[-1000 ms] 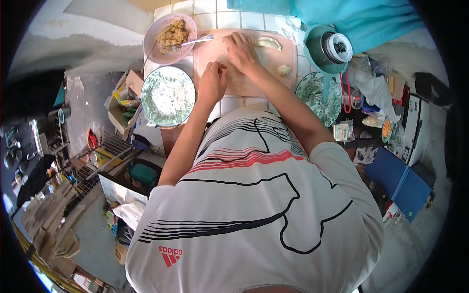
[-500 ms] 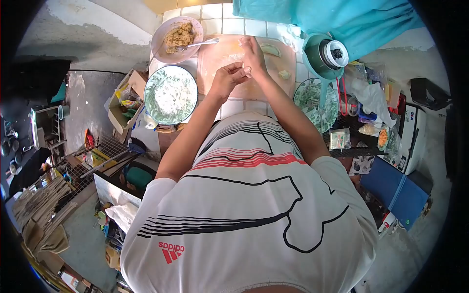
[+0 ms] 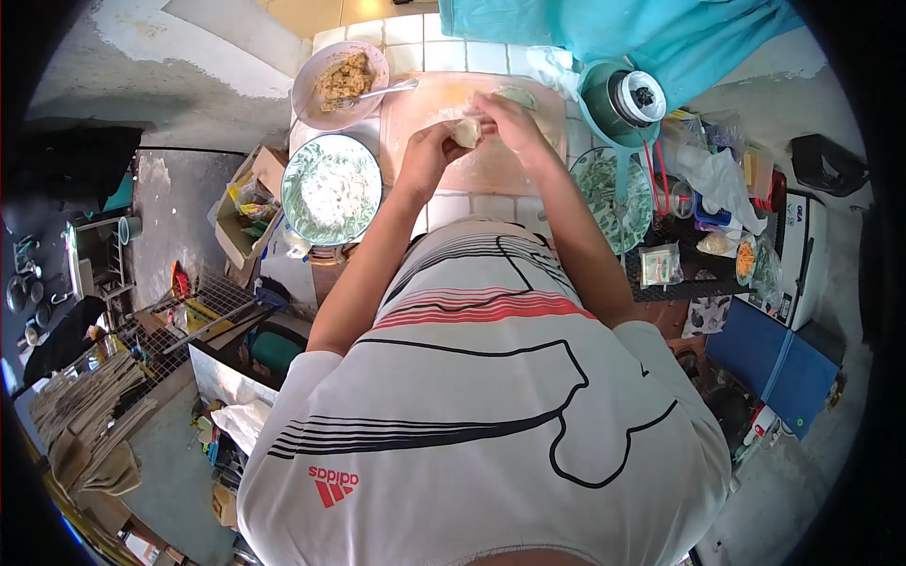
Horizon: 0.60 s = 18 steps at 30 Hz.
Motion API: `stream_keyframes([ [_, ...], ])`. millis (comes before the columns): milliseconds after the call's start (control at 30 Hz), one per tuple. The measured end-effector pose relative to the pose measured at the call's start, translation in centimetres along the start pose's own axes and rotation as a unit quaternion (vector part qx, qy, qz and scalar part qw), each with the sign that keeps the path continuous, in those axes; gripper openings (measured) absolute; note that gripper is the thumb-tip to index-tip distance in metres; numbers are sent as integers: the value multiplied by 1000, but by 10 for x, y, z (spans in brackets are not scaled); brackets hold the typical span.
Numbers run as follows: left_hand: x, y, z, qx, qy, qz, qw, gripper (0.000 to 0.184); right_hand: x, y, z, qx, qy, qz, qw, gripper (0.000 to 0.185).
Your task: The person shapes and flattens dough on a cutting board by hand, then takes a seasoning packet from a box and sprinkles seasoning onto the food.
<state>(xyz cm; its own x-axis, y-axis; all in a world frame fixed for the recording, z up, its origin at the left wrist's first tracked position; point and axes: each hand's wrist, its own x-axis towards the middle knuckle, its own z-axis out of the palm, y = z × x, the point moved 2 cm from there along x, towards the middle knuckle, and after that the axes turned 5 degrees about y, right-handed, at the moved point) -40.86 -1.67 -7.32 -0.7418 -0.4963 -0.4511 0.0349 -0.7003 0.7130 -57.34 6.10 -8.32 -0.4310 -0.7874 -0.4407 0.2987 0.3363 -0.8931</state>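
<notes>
Over the pink cutting board [image 3: 415, 94], a pale piece of dough [image 3: 466, 134] is pinched in the fingers of my left hand [image 3: 427, 158]. My right hand [image 3: 512, 124] is at the dough's right side, with bent fingers and thumb closed on its edge. A folded pale dough piece [image 3: 516, 95] lies on the board just beyond my right hand. At the upper left is a pink bowl [image 3: 304, 94] of brownish filling [image 3: 345, 79], with a spoon [image 3: 389, 89] resting in it. A green-patterned plate [image 3: 294, 203] holds white flour [image 3: 332, 189] to the left.
To the right stand another green-patterned plate [image 3: 587, 189] and a teal saucepan [image 3: 593, 94] with a white-rimmed container [image 3: 642, 97] in it. Teal cloth [image 3: 613, 28] hangs behind. A box of packets [image 3: 236, 222] is at the left, a rack with bags [image 3: 713, 236] at the right.
My hands have moved slightly apart, and the dough between them shows now. My right hand has shifted right and nearer me; the small dough piece at the board's right is now hidden.
</notes>
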Motion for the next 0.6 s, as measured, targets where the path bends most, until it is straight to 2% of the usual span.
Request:
stream_keyframes([
  [67,6,-2,-8,-35,47,8,998,28,-10,1,-2,-42,-14,11,999,46],
  [100,5,-2,-8,-34,46,8,998,28,-17,3,-2,-34,-38,-23,998,40],
  [167,2,-1,-5,69,34,62,995,26,-18,11,-5,-27,-60,-59,996,34],
  [200,5,-4,-7,69,33,63,995,26,-16,16,-5,-66,-40,-75,994,31],
  [267,12,-9,-13,186,49,109,975,28,-14,25,-8,-106,-20,-93,990,27],
  [300,18,-13,-20,186,48,114,975,28,-19,25,-6,-58,-20,-60,996,26],
  [367,29,-18,-32,342,58,153,925,32,-15,23,-4,-10,-20,-31,999,25],
  [433,29,-13,-26,361,74,143,918,30,-8,37,-9,-266,47,-109,957,24],
  [467,30,-7,-23,382,93,137,909,29,-2,46,-10,-267,48,-108,957,24],
  [533,40,-6,-27,342,104,132,925,27,4,54,-12,-226,141,-144,953,17],
  [567,43,-6,-29,452,97,148,874,26,6,59,-14,-225,143,-142,953,17],
  [600,43,-7,-28,556,88,161,811,25,0,53,-12,-285,134,-151,937,16],
])
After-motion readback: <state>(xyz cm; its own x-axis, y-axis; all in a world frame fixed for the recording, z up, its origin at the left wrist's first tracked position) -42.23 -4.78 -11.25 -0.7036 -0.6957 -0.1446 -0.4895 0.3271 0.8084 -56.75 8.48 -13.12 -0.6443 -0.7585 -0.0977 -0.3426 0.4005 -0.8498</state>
